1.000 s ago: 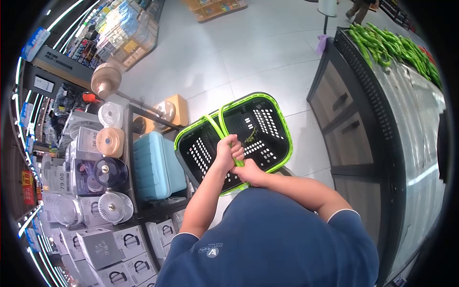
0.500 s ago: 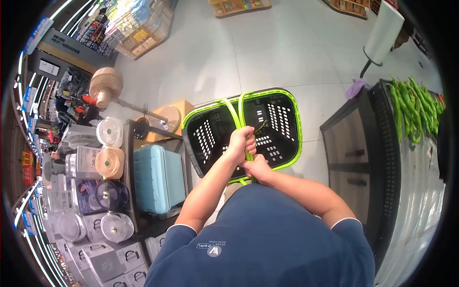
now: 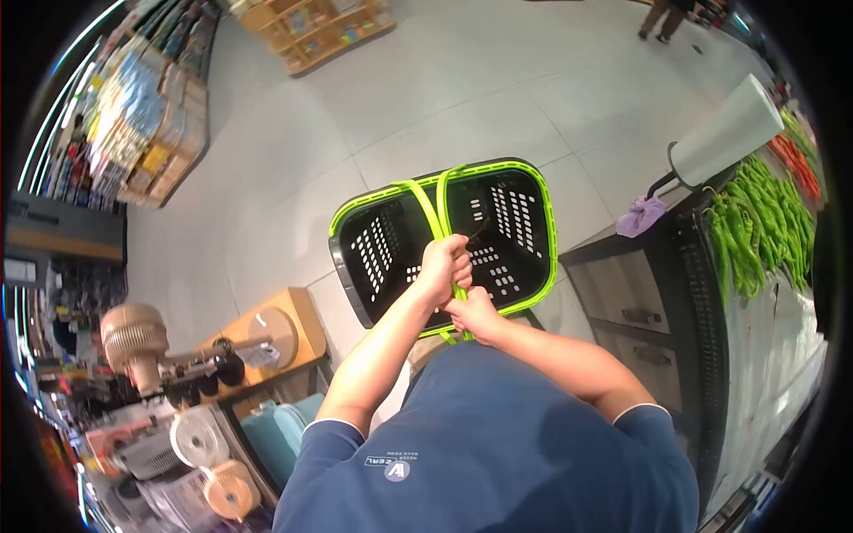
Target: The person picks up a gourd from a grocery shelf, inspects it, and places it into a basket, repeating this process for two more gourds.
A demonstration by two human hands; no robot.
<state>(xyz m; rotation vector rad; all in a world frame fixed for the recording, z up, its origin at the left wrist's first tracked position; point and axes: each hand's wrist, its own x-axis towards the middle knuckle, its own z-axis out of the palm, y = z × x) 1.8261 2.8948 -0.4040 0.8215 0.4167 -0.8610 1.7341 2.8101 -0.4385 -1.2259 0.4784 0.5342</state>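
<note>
A black shopping basket (image 3: 360, 306) with a lime-green rim hangs in front of my body, its slotted walls and bottom showing. Both green handles (image 3: 442, 200) are drawn together over its middle. My left hand (image 3: 446, 266) is wrapped round the handles, fingers closed. Just below and to the right, my right hand (image 3: 477, 314) also grips the handles, close against the left one. A small, dark, thin thing shows inside the basket behind the handles, too blurred to name.
Long green peppers (image 3: 755, 231) lie on a stand at right, beside a white roll (image 3: 729, 133) on a holder. At left are fans (image 3: 197, 437), a blue bin (image 3: 275, 435) and a wooden display base (image 3: 306, 324). A person's legs (image 3: 662, 19) show far off.
The view has turned and moved forward: fans and blue bin slide down and left, and more floor shows ahead. Both hands keep their hold on the basket handles.
</note>
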